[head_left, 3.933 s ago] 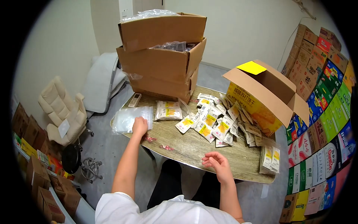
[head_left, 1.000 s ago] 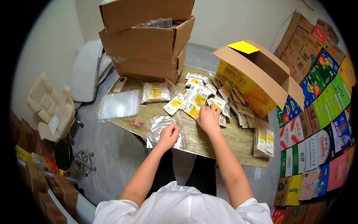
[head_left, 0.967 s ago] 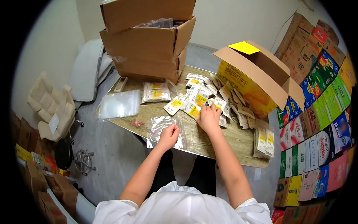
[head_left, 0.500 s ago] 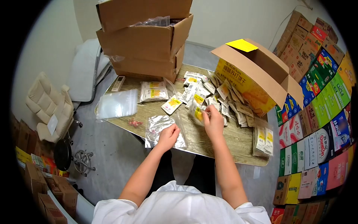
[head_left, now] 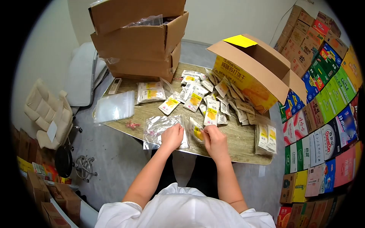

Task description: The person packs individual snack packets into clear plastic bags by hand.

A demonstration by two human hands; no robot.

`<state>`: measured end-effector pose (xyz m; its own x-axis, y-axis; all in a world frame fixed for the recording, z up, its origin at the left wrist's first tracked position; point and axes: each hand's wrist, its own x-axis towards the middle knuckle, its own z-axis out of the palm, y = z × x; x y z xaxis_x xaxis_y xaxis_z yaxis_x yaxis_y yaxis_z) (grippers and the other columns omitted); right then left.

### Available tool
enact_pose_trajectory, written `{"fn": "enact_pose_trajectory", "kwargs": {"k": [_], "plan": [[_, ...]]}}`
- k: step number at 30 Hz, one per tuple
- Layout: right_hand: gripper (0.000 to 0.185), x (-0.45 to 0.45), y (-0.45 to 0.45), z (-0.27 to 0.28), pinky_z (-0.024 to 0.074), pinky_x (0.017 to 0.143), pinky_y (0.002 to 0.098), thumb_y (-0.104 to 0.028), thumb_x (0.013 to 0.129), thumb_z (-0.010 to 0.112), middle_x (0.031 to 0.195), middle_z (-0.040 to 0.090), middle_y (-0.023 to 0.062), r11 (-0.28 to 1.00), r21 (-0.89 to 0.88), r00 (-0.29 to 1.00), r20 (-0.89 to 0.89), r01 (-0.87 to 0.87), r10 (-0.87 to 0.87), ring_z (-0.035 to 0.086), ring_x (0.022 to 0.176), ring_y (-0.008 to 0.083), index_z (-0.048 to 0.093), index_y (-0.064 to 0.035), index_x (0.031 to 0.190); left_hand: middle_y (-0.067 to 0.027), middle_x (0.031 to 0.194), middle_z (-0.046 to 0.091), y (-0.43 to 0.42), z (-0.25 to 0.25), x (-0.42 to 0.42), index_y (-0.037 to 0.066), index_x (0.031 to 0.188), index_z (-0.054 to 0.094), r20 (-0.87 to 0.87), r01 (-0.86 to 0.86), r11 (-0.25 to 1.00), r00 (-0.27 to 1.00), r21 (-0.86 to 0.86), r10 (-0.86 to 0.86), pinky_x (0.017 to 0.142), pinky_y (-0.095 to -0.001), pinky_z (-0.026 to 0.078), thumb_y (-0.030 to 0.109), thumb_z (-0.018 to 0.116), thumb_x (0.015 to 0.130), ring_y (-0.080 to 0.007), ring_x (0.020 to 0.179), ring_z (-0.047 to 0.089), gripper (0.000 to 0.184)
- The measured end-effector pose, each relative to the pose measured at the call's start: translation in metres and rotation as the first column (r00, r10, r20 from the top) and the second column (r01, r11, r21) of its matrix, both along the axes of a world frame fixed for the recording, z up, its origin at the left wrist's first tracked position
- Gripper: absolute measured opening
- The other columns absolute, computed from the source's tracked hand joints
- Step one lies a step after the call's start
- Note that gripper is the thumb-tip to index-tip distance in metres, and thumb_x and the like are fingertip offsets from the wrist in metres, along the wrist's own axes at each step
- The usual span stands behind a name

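Observation:
My left hand (head_left: 172, 136) is closed on a clear plastic bag (head_left: 154, 131) lying at the table's front edge. Just right of that bag, my right hand (head_left: 215, 142) pinches a small white and yellow packet (head_left: 195, 130), which is tilted. Beyond my hands lies a loose pile of similar packets (head_left: 194, 97). One single packet (head_left: 169, 104) lies behind the clear bag. A filled bag of packets (head_left: 150, 91) sits at the back left, and another filled bag (head_left: 266, 136) is at the right end. A stack of clear bags (head_left: 115, 107) lies at the left.
Stacked brown cartons (head_left: 133, 45) stand on the back left of the wooden table (head_left: 243, 146). An open yellow box (head_left: 243, 83) stands at the back right. A remote control (head_left: 115, 86) and red scraps (head_left: 132, 124) lie at the left. Product boxes line the right wall.
My right hand has lifted a packet from the pile and brought it toward me, beside the clear bag. My left hand went from the bag stack to the clear bag now at the front edge.

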<state>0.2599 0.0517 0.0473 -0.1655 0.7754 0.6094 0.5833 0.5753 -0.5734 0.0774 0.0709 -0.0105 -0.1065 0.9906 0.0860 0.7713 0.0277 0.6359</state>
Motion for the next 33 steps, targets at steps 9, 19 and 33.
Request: {"fn": "enact_pose_trajectory", "kwargs": {"k": [9, 19, 33], "plan": [[0.014, 0.004, -0.001, 0.003, 0.0464, 0.056, 0.0342, -0.005, 0.078, 0.069, 0.071, 0.058, 0.0132, 0.990, -0.112, 0.995, 0.032, -0.089, 0.093, 0.060, 0.063, 0.0269, 0.056, -0.0007, 0.081, -0.0209, 0.075, 0.063, -0.014, 0.010, 0.010, 0.003, 0.085, 0.056, 0.158, 0.148, 0.983, 0.974, 0.107, -0.164, 0.064, -0.0490, 0.045, 0.023, 0.050, 0.090, -0.0409, 0.073, 0.060, 0.021], [0.046, 0.007, 0.014, -0.042, 0.0501, 0.064, 0.0235, 0.003, 0.074, 0.071, 0.093, 0.058, 0.0069, 0.784, -0.527, 0.768, -0.632, -0.329, -0.102, 0.062, 0.078, 0.0107, 0.046, -0.0002, 0.113, -0.0194, 0.067, 0.060, -0.025, 0.012, 0.019, 0.001, 0.082, 0.054, 0.321, 0.159, 0.975, 0.925, 0.155, -0.202, 0.059, -0.0454, 0.045, 0.018, 0.052, 0.090, -0.0384, 0.065, 0.060, 0.018], [0.016, -0.017, 0.011, -0.065, 0.0509, 0.061, 0.0251, 0.005, 0.083, 0.054, 0.084, 0.067, 0.0087, 0.722, -0.588, 0.900, -0.422, -0.364, 0.110, 0.063, 0.068, 0.0121, 0.067, 0.0037, 0.092, -0.0037, 0.059, 0.054, -0.025, 0.007, 0.028, 0.001, 0.081, 0.052, 0.628, 0.179, 0.982, 0.758, 0.058, -0.176, 0.044, -0.0241, 0.037, 0.013, 0.047, 0.095, -0.0087, 0.047, 0.048, 0.019]]}}
